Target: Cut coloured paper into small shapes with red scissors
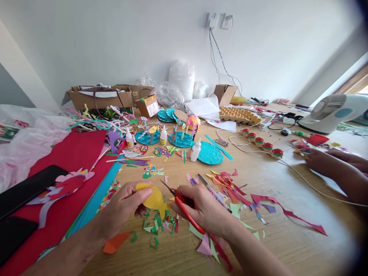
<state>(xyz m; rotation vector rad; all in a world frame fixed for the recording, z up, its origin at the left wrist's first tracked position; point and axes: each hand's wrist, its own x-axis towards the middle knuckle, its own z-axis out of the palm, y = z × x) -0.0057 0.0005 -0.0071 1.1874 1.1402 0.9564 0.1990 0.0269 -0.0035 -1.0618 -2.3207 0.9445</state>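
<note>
Between thumb and fingers, my left hand [126, 203] pinches a yellow paper fish cutout [155, 198], its tail hanging toward the right. My right hand [201, 205] is closed round red-handled scissors [188, 215]. Their dark blades point up and left, just right of the fish's upper edge; I cannot tell whether they touch the paper. Green paper scraps [155, 226] lie on the table beneath the fish. An orange paper piece [116, 242] rests below my left hand, and a pen [214, 193] lies beyond my right hand.
Glue bottles [196, 150] stand near blue decorated discs [209, 153]. Red paper sheets [71, 165] and black phones [17, 239] lie at left. A white cable [310, 186] crosses the right side, near another person's hand [319, 161] and a white fan [330, 111].
</note>
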